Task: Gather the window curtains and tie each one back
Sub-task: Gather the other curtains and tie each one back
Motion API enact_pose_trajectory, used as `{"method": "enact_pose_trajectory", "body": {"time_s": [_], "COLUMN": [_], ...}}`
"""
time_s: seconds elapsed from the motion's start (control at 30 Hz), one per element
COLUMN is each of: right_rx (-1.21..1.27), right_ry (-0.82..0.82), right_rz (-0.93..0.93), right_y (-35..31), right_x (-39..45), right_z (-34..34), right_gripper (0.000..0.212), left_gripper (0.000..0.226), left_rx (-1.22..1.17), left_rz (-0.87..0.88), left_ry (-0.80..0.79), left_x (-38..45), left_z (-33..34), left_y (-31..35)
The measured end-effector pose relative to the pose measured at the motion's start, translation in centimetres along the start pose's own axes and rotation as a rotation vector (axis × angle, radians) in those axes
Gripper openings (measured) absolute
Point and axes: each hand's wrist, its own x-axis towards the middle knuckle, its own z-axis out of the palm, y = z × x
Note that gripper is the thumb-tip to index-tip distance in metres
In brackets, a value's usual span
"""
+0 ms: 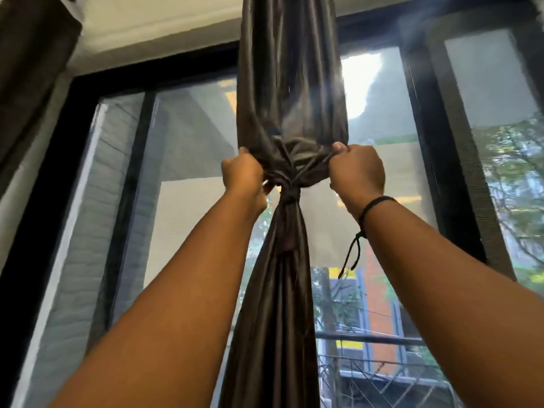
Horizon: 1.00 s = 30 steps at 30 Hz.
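Note:
A dark brown satin curtain (290,83) hangs gathered in the middle of the window. It is cinched by a tight knot or tie (290,193), with fabric puffing out above it and falling in folds below. My left hand (245,179) grips the puffed fabric on the knot's left side. My right hand (357,170) is closed on a bunch of fabric at the knot's right side, arms raised. A black cord bracelet sits on my right wrist.
Behind the curtain is a large black-framed window (426,142) with buildings, trees and a railing outside. Another dark curtain (32,69) hangs at the upper left corner. The white ceiling edge runs above the frame.

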Motion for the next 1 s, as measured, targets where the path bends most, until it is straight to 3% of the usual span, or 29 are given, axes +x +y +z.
{"method": "enact_pose_trajectory", "body": {"time_s": [0.17, 0.33, 0.43, 0.5, 0.67, 0.77, 0.87, 1.0], "right_rx": [0.182, 0.466, 0.526, 0.458, 0.084, -0.136, -0.428, -0.646], "right_ry": [0.040, -0.062, -0.261, -0.351, -0.351, -0.373, -0.403, -0.389], "right_rz": [0.115, 0.085, 0.028, -0.006, -0.104, -0.127, -0.208, -0.282], "right_y": [1.5, 0.7, -0.2, -0.4, 0.7, 2.6, 4.5, 5.6], "right_x": [0.5, -1.2, -3.5, -4.7, -6.8, -8.8, -11.1, -13.6], "right_z": [-0.1, -1.4, -2.3, -2.3, -3.8, -4.9, -6.6, -11.1], "right_gripper": [0.031, 0.042, 0.051, 0.048, 0.028, 0.032, 0.051, 0.060], "left_gripper": [0.020, 0.021, 0.043, 0.038, 0.012, 0.032, 0.058, 0.070], "left_rx": [-0.028, 0.024, 0.111, 0.204, 0.596, 0.803, 1.049, 1.485], "left_rz": [0.097, 0.174, 0.161, 0.167, 0.354, 0.433, 0.535, 0.594], "left_ry": [0.164, -0.023, -0.088, -0.124, -0.056, -0.055, -0.096, -0.050], "left_x": [-0.7, -4.1, -6.3, -8.1, -11.0, -12.4, -14.5, -18.6], "left_z": [1.6, 2.5, 2.0, 1.8, 0.1, -0.9, -1.8, -2.5], "left_y": [-1.6, -2.3, -2.4, -2.5, -4.3, -5.1, -6.3, -7.6]}}
